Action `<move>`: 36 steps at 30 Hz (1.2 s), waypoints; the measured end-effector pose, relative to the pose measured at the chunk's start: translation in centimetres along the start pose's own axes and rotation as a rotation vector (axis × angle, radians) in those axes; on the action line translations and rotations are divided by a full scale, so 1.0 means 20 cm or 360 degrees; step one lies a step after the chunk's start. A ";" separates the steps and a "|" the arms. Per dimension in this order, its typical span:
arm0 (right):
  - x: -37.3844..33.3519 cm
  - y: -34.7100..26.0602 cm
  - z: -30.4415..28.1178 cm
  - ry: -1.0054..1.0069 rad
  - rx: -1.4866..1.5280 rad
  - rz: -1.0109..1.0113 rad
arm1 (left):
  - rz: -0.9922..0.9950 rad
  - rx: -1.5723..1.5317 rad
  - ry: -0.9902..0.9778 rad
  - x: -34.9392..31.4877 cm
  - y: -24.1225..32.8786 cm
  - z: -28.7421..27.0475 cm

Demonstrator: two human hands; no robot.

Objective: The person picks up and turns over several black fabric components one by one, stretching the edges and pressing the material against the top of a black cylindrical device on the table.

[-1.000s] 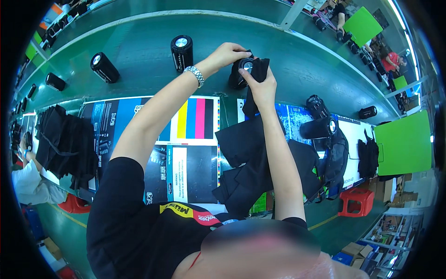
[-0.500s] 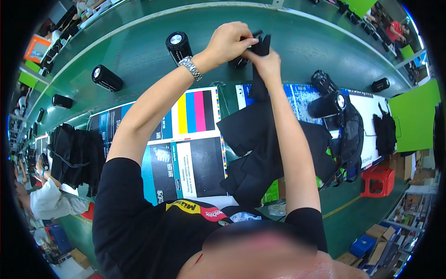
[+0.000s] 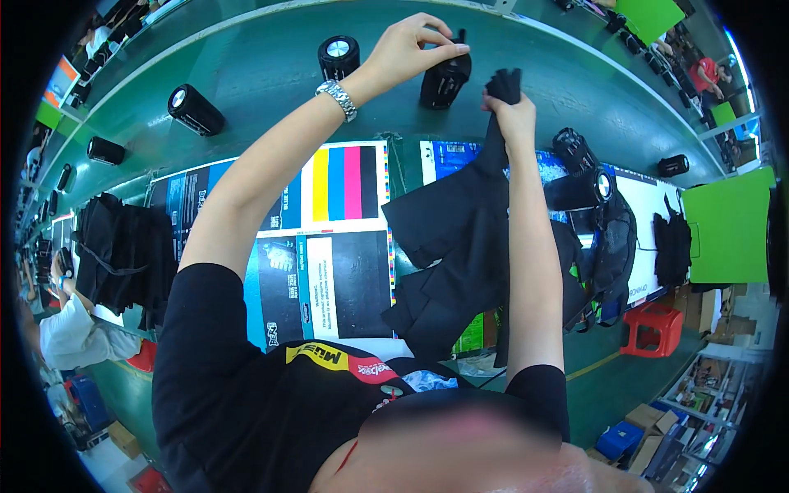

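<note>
My left hand, a metal-banded watch on its wrist, is closed with fingertips and thumb at the top of a black cylindrical speaker. That speaker stands upright on the green belt, and a short dark strap or loop sticks up at its top. To its right, my right hand is closed around a bunch of black fabric strips. Black cloth hangs from below that hand and spreads over the table toward me. How many pieces are in the grip I cannot tell.
More black speakers stand or lie along the belt, including one left of my hand and another farther left. Printed sheets cover the table. A black fabric pile lies left; a black mesh bag and red stool are right.
My hands have moved apart: the right went right with the black strips, while the left stays at the speaker's top. Speakers on the belt's left have shifted slightly right.
</note>
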State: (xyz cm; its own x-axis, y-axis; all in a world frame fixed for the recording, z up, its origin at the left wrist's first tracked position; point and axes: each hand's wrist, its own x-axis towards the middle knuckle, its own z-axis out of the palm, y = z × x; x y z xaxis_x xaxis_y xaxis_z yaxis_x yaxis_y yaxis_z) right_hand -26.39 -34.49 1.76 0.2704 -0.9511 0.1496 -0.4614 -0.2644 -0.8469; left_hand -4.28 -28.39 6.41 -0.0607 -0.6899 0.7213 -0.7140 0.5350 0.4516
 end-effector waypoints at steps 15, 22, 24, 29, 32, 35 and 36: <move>0.42 -0.01 0.36 0.0535 0.1242 0.0079 | -0.1075 -0.1676 0.0671 0.01 -0.15 0.54; 0.44 0.27 0.37 0.0747 0.1129 0.0049 | -0.1237 -0.1796 0.0853 -0.07 -0.22 0.75; 0.43 0.28 0.29 0.0763 0.0498 0.0249 | -0.1296 -0.1647 0.0873 -0.05 -0.20 0.78; 0.31 0.01 0.13 0.0784 -0.0512 0.0237 | -0.1524 -0.1414 0.0777 -0.09 -0.28 0.78; 0.33 -0.09 -0.15 0.0673 -0.1222 0.0144 | -0.1464 -0.1276 0.0700 -0.08 -0.20 0.72; 0.39 -0.12 -0.40 0.0369 -0.1707 0.0511 | -0.1450 -0.1059 0.0571 -0.12 -0.18 0.61; 0.37 -0.11 -0.41 0.0152 -0.1907 0.0631 | -0.1447 -0.1097 0.0553 -0.18 -0.18 0.56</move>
State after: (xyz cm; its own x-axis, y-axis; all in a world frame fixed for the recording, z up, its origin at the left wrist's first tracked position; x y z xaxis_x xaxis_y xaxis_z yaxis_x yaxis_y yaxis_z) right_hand -30.32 -42.18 8.92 -0.0999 -0.9925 0.0706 -0.9837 0.1092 0.1426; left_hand -9.26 -33.31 -3.58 0.5417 -0.8393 0.0467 0.1338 0.1409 0.9809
